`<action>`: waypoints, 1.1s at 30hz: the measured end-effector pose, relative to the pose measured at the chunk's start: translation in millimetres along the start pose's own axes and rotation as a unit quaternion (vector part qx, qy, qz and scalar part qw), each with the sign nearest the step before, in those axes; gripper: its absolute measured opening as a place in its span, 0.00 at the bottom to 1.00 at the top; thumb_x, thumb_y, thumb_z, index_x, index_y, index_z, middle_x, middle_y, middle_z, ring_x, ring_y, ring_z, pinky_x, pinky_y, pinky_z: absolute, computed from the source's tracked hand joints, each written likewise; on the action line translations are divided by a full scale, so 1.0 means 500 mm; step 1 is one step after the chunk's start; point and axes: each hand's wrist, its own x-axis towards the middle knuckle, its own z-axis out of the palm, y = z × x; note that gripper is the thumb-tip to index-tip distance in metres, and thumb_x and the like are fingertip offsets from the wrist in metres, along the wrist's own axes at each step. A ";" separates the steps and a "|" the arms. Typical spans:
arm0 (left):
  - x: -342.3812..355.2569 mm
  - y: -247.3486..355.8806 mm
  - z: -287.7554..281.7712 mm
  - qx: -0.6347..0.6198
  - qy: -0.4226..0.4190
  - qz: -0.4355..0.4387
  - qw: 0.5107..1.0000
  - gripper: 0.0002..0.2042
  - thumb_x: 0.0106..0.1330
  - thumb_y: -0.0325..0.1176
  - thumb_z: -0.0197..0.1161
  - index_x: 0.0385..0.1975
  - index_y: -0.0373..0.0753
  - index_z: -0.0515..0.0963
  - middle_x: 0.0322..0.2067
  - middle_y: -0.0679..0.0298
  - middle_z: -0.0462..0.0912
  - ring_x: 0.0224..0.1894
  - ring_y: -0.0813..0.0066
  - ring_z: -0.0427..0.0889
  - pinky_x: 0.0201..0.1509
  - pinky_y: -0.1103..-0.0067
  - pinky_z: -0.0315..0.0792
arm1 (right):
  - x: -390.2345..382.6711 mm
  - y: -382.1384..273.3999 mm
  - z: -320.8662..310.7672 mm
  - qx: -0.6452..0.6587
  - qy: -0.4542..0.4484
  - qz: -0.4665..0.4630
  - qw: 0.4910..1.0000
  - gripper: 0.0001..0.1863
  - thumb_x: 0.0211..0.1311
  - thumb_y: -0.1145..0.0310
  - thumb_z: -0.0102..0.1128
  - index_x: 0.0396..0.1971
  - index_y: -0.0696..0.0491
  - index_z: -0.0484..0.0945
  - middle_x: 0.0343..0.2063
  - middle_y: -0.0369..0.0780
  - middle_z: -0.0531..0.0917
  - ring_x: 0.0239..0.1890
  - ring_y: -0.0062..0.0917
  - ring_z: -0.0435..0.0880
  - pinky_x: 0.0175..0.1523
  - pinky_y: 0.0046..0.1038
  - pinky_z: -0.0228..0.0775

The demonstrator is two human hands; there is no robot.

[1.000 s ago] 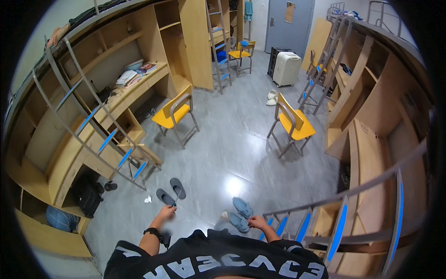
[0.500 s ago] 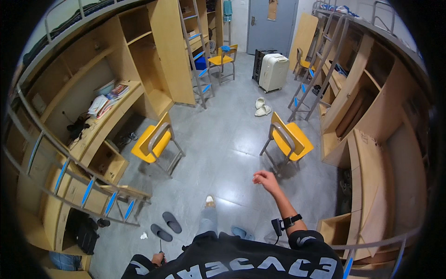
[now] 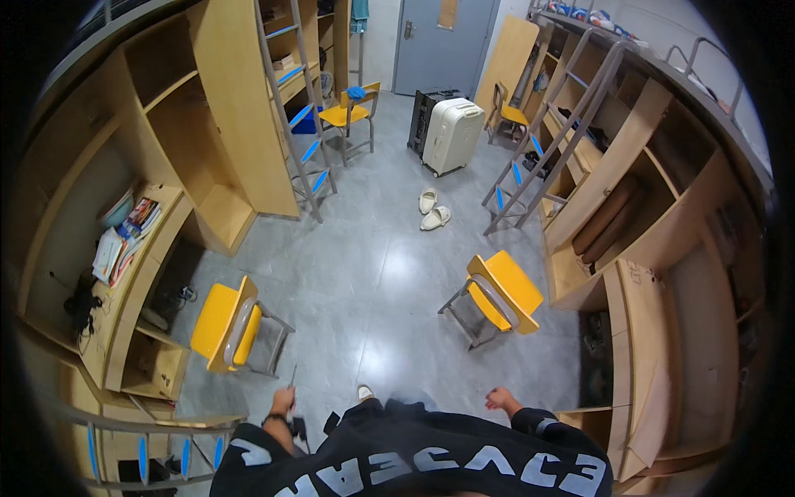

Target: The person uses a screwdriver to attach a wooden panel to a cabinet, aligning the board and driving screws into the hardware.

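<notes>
My left hand [image 3: 283, 400] is out in front of my body at the lower left, closed around a thin dark rod [image 3: 294, 375] that points up and away. It is too slim to tell its kind; a slender shaft shows beyond my fingers. A dark strap with a small black device [image 3: 299, 427] sits at my left wrist. On the other side, my right hand [image 3: 499, 399] hangs low with loosely bent fingers and nothing visible in it. Nearest to it stands a yellow chair [image 3: 503, 290]; another yellow chair [image 3: 224, 325] is just beyond my left hand.
Desks [image 3: 132, 290] and open wardrobes line the left side, more desks [image 3: 642, 348] the right. Bunk ladders [image 3: 308, 124] stand on both sides. Farther ahead are white shoes [image 3: 434, 218], a cream suitcase [image 3: 453, 137] beside a black one, another chair [image 3: 348, 116] and a grey door [image 3: 439, 50].
The view has shifted forward and both near chairs are closer. My left hand has come forward with the rod; my right hand has dropped toward my body. The grey slippers have left view.
</notes>
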 end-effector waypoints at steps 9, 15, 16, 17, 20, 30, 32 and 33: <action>0.317 0.829 -0.121 -0.149 -0.045 0.175 0.972 0.16 0.58 0.44 0.55 0.29 0.35 0.71 0.13 0.62 0.71 0.12 0.75 0.70 0.13 0.77 0.64 | 0.177 -0.237 0.031 0.087 -0.105 -0.007 0.991 0.11 0.53 0.69 0.48 0.31 0.60 0.74 0.24 0.44 0.81 0.23 0.28 0.80 0.27 0.26 0.73; 0.561 0.863 -0.147 0.044 -0.091 0.177 0.979 0.15 0.58 0.43 0.57 0.21 0.36 0.76 0.17 0.63 0.76 0.19 0.76 0.73 0.25 0.77 0.68 | 0.339 -0.613 -0.028 0.040 -0.124 -0.150 0.980 0.11 0.55 0.70 0.46 0.32 0.60 0.75 0.22 0.42 0.80 0.22 0.24 0.79 0.26 0.24 0.71; 0.565 0.862 -0.151 0.055 -0.096 0.158 0.981 0.16 0.59 0.45 0.56 0.21 0.37 0.76 0.18 0.64 0.76 0.21 0.75 0.73 0.26 0.77 0.68 | 0.376 -0.664 -0.064 0.047 -0.122 -0.151 0.980 0.11 0.55 0.70 0.46 0.32 0.60 0.75 0.22 0.42 0.80 0.22 0.24 0.79 0.26 0.24 0.71; 0.617 0.778 -0.173 -0.048 -0.110 0.073 0.990 0.16 0.59 0.43 0.56 0.22 0.34 0.76 0.18 0.63 0.76 0.20 0.74 0.73 0.26 0.77 0.67 | 0.409 -0.743 -0.085 0.060 -0.132 -0.186 0.972 0.11 0.55 0.71 0.46 0.32 0.60 0.75 0.22 0.42 0.79 0.22 0.24 0.79 0.26 0.24 0.71; 0.569 0.818 -0.202 -0.140 -0.091 -0.076 0.983 0.11 0.57 0.35 0.56 0.20 0.32 0.74 0.17 0.61 0.75 0.17 0.72 0.72 0.22 0.77 0.66 | 0.477 -0.850 -0.206 0.077 -0.095 -0.181 0.976 0.10 0.54 0.72 0.47 0.31 0.61 0.75 0.21 0.42 0.79 0.21 0.24 0.79 0.25 0.23 0.71; 0.647 0.848 -0.290 -0.079 -0.144 0.000 0.986 0.11 0.51 0.30 0.60 0.10 0.33 0.72 0.11 0.64 0.72 0.14 0.76 0.70 0.18 0.77 0.61 | 0.725 -1.272 -0.431 0.056 -0.084 -0.213 0.972 0.08 0.52 0.73 0.50 0.28 0.63 0.75 0.19 0.41 0.79 0.19 0.23 0.77 0.26 0.23 0.71; 0.748 0.914 -0.286 -0.075 -0.206 -0.048 0.974 0.11 0.50 0.29 0.61 0.10 0.33 0.72 0.11 0.64 0.72 0.14 0.76 0.70 0.18 0.77 0.61 | 0.779 -1.325 -0.462 0.054 -0.087 -0.215 0.971 0.08 0.52 0.73 0.51 0.28 0.63 0.75 0.19 0.41 0.78 0.19 0.23 0.77 0.27 0.23 0.71; 0.791 0.975 -0.276 -0.030 -0.200 0.002 0.979 0.09 0.50 0.28 0.59 0.12 0.32 0.73 0.11 0.63 0.72 0.14 0.74 0.70 0.18 0.76 0.62 | 0.811 -1.358 -0.478 0.060 -0.078 -0.218 0.971 0.08 0.52 0.73 0.51 0.28 0.62 0.75 0.19 0.40 0.78 0.20 0.22 0.77 0.27 0.22 0.70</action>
